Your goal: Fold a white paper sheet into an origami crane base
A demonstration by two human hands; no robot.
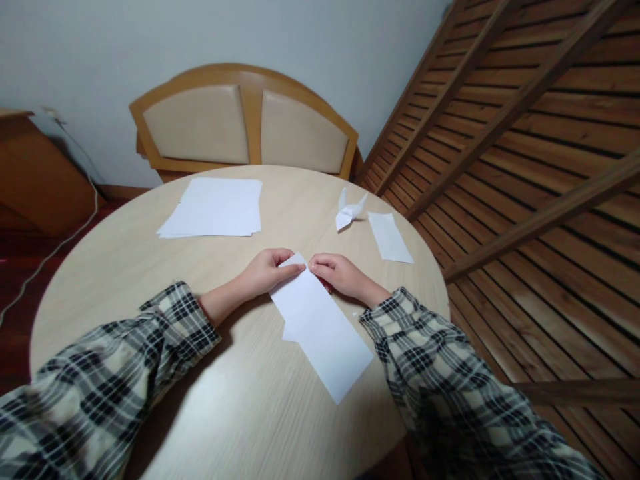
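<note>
A white sheet of paper (325, 333) lies slantwise on the round table, folded, with a small corner sticking out from under its left edge. At its far end my left hand (270, 272) is closed on the paper, thumb on top and fingers beneath. My right hand (340, 273) pinches the same far end at the right edge, its fingertips almost touching my left thumb. The undersides of both hands' fingers are partly hidden.
A stack of white paper (217, 207) sits at the back left of the round table (240, 407). At the back right stand a folded paper crane (350, 210) and a paper strip (390, 237). A headboard (255, 120) and a slatted wooden panel (540, 200) border the table.
</note>
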